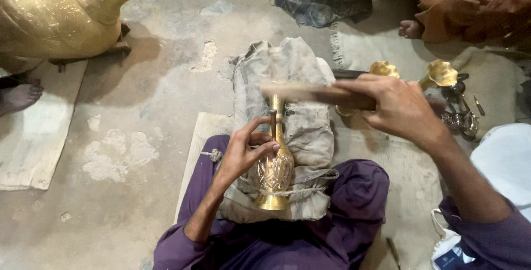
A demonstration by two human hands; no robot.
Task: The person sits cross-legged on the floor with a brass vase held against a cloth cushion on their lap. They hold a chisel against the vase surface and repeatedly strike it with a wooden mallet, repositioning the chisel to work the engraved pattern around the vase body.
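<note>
Brass vase (274, 175), engraved and narrow-necked, lay on a grey, worn cloth bundle (301, 115) across the person's lap, its round foot toward the body and its neck pointing away. The left hand (243, 151) curled against the vase's shoulder, fingers closed around a thin dark punch (272, 123) set upright on the neck. The right hand (401, 107) was clenched firmly around a wooden mallet (315, 92), which blurred in mid-air just above the punch. Purple trousers (354, 192) framed the bundle on both sides, leaving little slack by the knees. To the left lay a wide stretch of cracked, patchy concrete floor (160, 87). Right of the hand, small fluted brass pieces (440, 72) and shiny metal tools (459, 112) crowded a woven mat (381, 49). A large polished brass vessel (61, 13) filled the upper left corner, with a bare foot (19, 96) below it. Another person's foot (410, 28) rested near the top edge.
</note>
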